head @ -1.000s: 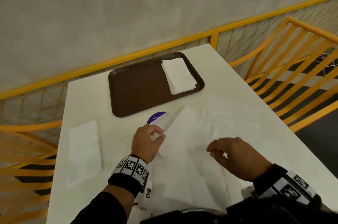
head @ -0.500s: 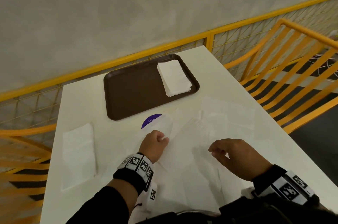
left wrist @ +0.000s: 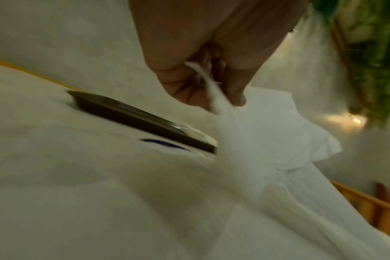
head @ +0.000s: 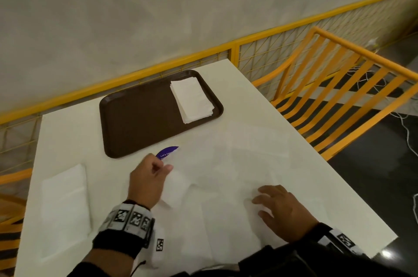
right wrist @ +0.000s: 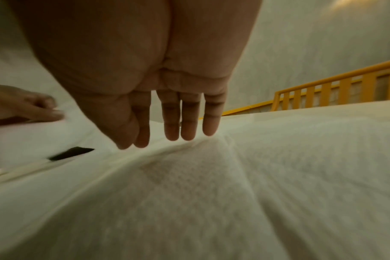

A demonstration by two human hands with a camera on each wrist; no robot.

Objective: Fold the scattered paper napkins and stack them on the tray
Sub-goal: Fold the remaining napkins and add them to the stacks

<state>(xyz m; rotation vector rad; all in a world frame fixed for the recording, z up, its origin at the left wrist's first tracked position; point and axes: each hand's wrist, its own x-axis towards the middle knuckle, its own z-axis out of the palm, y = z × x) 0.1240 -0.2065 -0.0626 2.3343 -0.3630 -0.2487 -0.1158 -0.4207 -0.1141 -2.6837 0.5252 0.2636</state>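
Observation:
A brown tray (head: pixel 135 118) lies at the far side of the white table (head: pixel 248 95), with a stack of folded white napkins (head: pixel 192 100) at its right end. Several unfolded napkins (head: pixel 226 175) are spread over the near middle of the table. My left hand (head: pixel 156 170) pinches the edge of one napkin (left wrist: pixel 214 98) between thumb and fingers, lifting it off the table. My right hand (head: pixel 269 204) lies with straight fingers (right wrist: pixel 187 126) on a napkin (right wrist: pixel 211 184) near the front edge. In the left wrist view the tray (left wrist: pixel 131 114) sits behind the lifted napkin.
One folded napkin (head: pixel 65 199) lies apart at the table's left side. A round purple sticker (head: pixel 167 152) shows just in front of the tray. Yellow railings (head: pixel 248 50) run behind the table, and a yellow slatted chair (head: pixel 339 86) stands at the right.
My left hand keeps its pinch on the napkin's edge. My right hand has gone from curled fingers to flat fingers on the napkin. The camera has tilted.

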